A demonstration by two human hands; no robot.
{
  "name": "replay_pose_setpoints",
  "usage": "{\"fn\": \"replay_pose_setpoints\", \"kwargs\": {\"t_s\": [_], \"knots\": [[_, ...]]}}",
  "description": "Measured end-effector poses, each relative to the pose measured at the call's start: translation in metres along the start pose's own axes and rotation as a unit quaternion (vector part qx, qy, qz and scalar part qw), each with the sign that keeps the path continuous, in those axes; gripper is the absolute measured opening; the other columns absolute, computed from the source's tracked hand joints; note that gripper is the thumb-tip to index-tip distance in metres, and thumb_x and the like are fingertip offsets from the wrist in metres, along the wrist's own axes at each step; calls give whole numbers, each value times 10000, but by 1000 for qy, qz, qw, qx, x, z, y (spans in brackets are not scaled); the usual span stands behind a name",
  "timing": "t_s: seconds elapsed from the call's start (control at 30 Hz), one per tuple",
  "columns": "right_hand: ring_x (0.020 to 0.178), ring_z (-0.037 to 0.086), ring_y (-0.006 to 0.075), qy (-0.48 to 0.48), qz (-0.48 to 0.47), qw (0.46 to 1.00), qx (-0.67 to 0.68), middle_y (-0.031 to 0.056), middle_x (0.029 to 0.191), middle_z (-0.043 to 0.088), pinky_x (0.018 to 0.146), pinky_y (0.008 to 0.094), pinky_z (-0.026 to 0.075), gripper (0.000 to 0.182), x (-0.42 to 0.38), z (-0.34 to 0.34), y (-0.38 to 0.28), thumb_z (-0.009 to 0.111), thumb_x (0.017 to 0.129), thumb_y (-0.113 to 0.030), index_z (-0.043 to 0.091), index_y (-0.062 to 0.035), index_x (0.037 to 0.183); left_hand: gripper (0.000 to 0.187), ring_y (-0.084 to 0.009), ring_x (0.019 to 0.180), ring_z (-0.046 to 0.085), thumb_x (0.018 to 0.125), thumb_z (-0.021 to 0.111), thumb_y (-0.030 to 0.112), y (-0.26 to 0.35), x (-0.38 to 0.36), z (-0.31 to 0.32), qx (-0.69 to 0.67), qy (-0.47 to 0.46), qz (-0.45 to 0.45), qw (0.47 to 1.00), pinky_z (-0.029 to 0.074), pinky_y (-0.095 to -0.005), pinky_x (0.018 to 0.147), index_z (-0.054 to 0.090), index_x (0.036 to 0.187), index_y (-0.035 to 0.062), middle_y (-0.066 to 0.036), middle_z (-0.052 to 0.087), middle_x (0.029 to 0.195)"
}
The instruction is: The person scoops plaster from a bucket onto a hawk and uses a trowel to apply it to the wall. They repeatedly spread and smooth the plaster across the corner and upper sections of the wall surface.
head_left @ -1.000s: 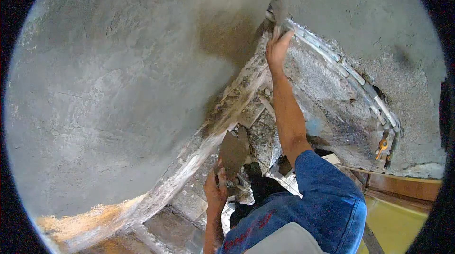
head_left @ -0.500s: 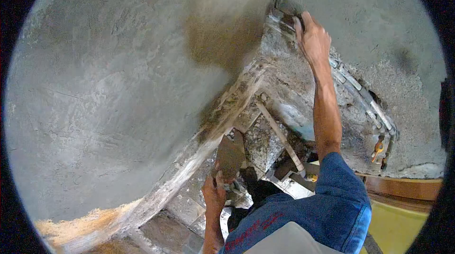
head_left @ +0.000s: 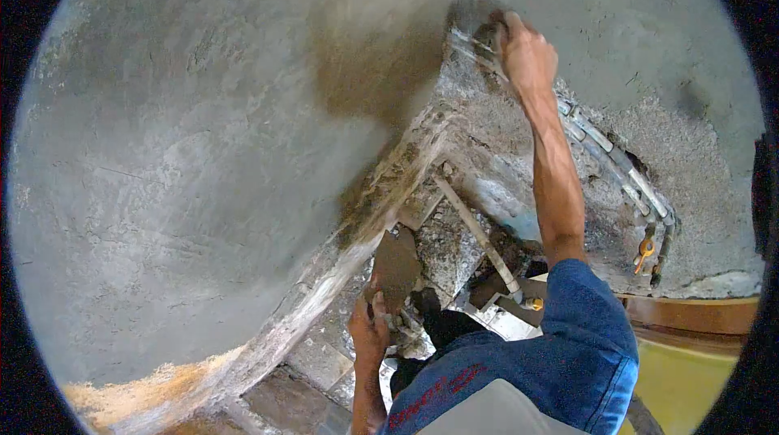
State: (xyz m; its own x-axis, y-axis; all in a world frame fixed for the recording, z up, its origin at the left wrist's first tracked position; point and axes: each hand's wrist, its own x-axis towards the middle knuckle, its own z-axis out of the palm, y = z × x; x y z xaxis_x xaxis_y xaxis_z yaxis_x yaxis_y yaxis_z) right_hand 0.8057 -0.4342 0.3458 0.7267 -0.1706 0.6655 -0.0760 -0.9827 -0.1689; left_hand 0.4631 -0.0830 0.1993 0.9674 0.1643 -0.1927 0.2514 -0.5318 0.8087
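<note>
High on the wall at the corner, my right hand (head_left: 527,53) is closed on a plastering trowel (head_left: 475,11), whose dark blade lies against wet grey plaster. Its fingers wrap the back of the tool, and the handle is mostly hidden. Below it the plaster stops at rough bare wall (head_left: 487,122). Lower down, close to my body, my left hand (head_left: 369,325) grips a flat, mortar-coloured trowel (head_left: 396,269), its blade pointing up and away from me. Grey plaster covers the left wall (head_left: 178,175), with a darker brownish patch (head_left: 381,45) beside the corner.
Pipes (head_left: 613,155) run down the right wall to an orange-handled valve (head_left: 645,252). A slanting pipe (head_left: 479,236) crosses the corner near my body. Broken tiles and rubble (head_left: 320,362) lie below. A brown ledge (head_left: 690,313) and a yellow-green surface (head_left: 682,382) are at lower right.
My right hand and its trowel have shifted slightly up and left along the wall toward the corner. The left hand keeps its trowel in nearly the same place.
</note>
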Motion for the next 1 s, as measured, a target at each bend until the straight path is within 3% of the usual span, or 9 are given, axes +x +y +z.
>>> {"fn": "replay_pose_setpoints", "kwargs": {"t_s": [0.07,0.17,0.3,0.4,0.5,0.7,0.77,0.93,1.0], "knots": [[856,704,458,32,8,999,-2,219,956,728,705,555,553,278,-21,-20,13,622,992,-341,639,-110,1146,335,-378,1090,704,1064,541,201,-7,1,2,31,47,93,994,545,-439,919,621,1342,32,-249,699,1198],[824,699,462,71,-12,994,79,222,922,724,670,542,538,268,-41,-44,15,656,975,-332,655,-104,1115,319,-389,1124,678,1076,512,218,0,-2,-4,-20,38,63,997,519,-461,971,603,1324,39,-230,693,1232],[773,706,450,75,-14,994,80,210,916,727,647,562,549,232,-9,-47,-1,653,972,-335,655,-116,1051,321,-398,1136,674,1075,512,215,-4,-4,-3,-1,35,14,999,514,-460,985,602,1327,37,-238,686,1252],[783,701,466,80,-66,991,81,214,933,730,660,564,559,242,22,-32,-9,636,979,-345,643,-120,1067,327,-386,997,711,1063,537,211,-7,-3,-5,5,65,72,995,545,-449,871,645,1313,29,-253,713,1115],[816,691,470,32,-59,997,33,220,899,720,662,546,545,229,26,-27,-7,644,982,-315,632,-100,1056,327,-389,1147,673,1076,509,215,0,-6,-11,18,-2,1,1000,513,-461,984,600,1333,35,-248,682,1253],[794,694,463,77,10,997,-28,209,924,720,671,569,541,233,-16,-63,-8,622,991,-334,615,-109,1052,340,-389,1132,668,1068,517,220,-6,-12,-7,-15,43,20,999,511,-454,980,606,1327,19,-245,683,1231],[808,696,458,72,-44,995,47,211,940,717,671,568,543,225,-11,-61,-9,622,990,-329,615,-115,1057,321,-367,959,718,1070,518,194,-2,-11,-7,4,75,60,995,539,-445,868,634,1326,40,-232,724,1076],[825,703,435,39,-23,999,-18,207,913,712,655,559,543,201,-9,-37,17,633,988,-297,626,-105,1047,321,-320,980,726,1064,547,185,-17,-11,-4,-33,79,84,993,551,-423,858,632,1333,34,-225,726,1102],[806,701,434,94,15,995,-13,207,900,710,650,554,545,204,-46,-61,12,626,997,-299,633,-108,1069,323,-302,973,727,1061,558,188,-17,-10,-3,-14,99,111,989,555,-409,846,632,1333,30,-223,726,1100]]}}
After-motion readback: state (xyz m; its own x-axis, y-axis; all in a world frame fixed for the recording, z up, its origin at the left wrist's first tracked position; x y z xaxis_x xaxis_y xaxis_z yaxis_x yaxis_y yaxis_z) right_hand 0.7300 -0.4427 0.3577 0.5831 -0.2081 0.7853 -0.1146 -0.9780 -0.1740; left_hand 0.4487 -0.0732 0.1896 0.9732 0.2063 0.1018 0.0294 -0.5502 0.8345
